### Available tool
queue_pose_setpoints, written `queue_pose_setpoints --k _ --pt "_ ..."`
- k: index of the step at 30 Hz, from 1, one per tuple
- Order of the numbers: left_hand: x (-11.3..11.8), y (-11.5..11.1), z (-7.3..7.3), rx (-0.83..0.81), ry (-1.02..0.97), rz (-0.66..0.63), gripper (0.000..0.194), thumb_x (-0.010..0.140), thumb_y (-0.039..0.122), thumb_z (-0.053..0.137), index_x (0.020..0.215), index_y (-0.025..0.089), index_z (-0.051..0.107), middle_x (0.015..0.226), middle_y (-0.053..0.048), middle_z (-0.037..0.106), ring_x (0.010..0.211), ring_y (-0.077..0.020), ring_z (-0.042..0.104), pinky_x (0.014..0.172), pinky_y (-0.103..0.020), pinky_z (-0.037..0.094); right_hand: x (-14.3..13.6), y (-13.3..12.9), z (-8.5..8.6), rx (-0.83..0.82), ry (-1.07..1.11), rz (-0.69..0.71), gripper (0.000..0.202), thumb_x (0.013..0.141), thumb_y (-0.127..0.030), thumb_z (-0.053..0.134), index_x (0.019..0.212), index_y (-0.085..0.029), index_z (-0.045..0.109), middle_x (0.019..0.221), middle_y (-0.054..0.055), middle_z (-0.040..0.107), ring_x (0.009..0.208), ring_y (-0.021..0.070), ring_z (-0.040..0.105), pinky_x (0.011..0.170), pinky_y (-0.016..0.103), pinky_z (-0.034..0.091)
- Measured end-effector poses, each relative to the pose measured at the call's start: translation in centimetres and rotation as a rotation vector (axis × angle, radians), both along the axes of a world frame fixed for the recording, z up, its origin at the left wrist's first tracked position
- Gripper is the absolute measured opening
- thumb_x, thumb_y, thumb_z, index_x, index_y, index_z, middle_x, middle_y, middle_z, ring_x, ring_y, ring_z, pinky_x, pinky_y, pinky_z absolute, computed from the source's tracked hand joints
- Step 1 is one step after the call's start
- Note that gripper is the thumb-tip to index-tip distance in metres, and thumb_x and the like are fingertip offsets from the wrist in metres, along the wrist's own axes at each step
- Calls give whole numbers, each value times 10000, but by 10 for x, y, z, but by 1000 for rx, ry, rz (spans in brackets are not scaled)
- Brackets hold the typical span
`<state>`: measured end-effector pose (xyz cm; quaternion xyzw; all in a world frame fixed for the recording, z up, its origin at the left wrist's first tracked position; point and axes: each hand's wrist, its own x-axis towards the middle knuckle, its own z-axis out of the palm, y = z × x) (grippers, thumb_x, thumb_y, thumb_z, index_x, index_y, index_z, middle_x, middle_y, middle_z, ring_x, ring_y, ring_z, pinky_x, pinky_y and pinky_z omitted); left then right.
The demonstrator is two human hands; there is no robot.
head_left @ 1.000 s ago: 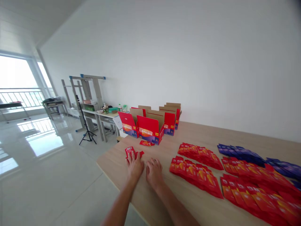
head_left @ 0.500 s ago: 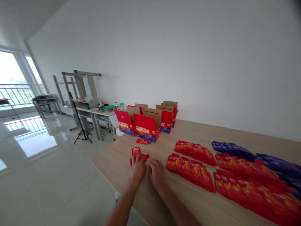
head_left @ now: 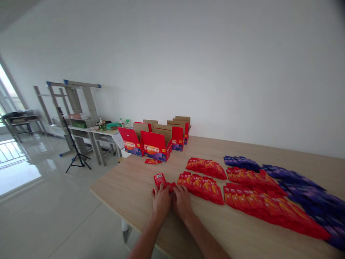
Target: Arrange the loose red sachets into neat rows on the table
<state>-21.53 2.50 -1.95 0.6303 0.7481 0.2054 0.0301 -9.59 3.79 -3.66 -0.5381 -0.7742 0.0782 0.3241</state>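
Several red pouches lie under and just beyond my hands, one of them a loose red pouch (head_left: 160, 179) with its printed back up. My left hand (head_left: 161, 200) rests on these pouches, its fingers closed on them. Against it, my right hand (head_left: 182, 201) has its fingertips bent at the right end of the same red pouches. Just right of it starts a fanned row of red pouches (head_left: 201, 185), with another red row (head_left: 206, 167) behind. A single red pouch (head_left: 153, 162) lies flat before the open boxes.
Open red boxes (head_left: 155, 145) stand at the table's back left. More red pouches (head_left: 258, 201) and dark blue pouches (head_left: 242, 163) spread over the right of the wooden table (head_left: 115, 180). A black tripod (head_left: 78, 154) stands on the floor at left.
The view has turned to the right. My right hand has come up against my left hand and now touches the red pouches, which both hands have shifted right, nearer the fanned row.
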Motion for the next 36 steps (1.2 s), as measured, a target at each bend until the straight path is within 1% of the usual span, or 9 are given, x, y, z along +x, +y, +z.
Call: queue_pose_setpoints --k 6,10,16,21,24,28,31,33,36 --pt "4 -2 5 7 23 20 476 888 105 415 1323 208 579 1252 -139 652 1203 -325 489 1032 -495 252 13 -6 2 41 47 -9 376 909 -156 460 1185 -216 708 1294 82 647 1232 272 518 1062 404 373" --pt "-3 0 12 30 48 57 370 909 80 374 1151 142 646 1135 -139 702 1153 -304 528 984 -431 285 21 -7 3 62 69 0 379 891 -140 479 1187 -207 707 1290 92 646 1236 272 519 1060 405 377" --pt "-2 -3 41 257 74 81 286 940 124 409 1088 168 650 1051 -125 716 1115 -273 553 960 -399 311 32 -4 3 116 126 35 387 900 -114 442 1182 -204 692 1266 101 653 1225 262 537 1069 435 393" --pt "20 -2 57 431 8 -28 236 954 158 417 1010 193 643 1007 -96 705 1021 -244 586 918 -370 371 38 0 4 138 217 100 367 936 -204 453 1255 -172 632 1312 132 626 1238 265 548 1091 455 404" --pt "35 3 59 482 -122 -120 247 976 203 392 1033 192 631 1001 -94 699 986 -236 597 895 -350 409 45 0 8 95 330 96 432 944 -321 480 1328 -147 570 1336 157 607 1251 278 548 1089 460 417" --pt "50 16 59 379 -417 -217 230 971 247 399 995 224 626 951 -52 708 921 -202 638 820 -299 446 63 -5 23 -49 510 100 473 939 -466 515 1319 -191 572 1303 135 638 1182 277 603 1030 430 467" --pt "58 29 54 296 -620 -225 184 924 269 462 929 221 640 890 -31 717 844 -185 655 755 -276 451 81 -7 34 -180 623 91 424 914 -557 545 1077 -186 671 1020 100 731 920 255 678 819 364 536" --pt "65 36 49 265 -753 -235 164 880 291 515 887 199 651 815 -27 710 761 -176 648 689 -261 451 92 -6 36 -252 680 106 445 892 -607 556 890 -177 669 816 68 717 736 223 657 646 313 508" --pt "77 43 44 211 -1019 -266 208 807 354 613 873 162 662 721 -19 691 641 -158 622 588 -239 440 105 -5 33 -349 822 153 473 846 -650 602 807 -180 639 737 44 696 651 197 630 565 281 459"
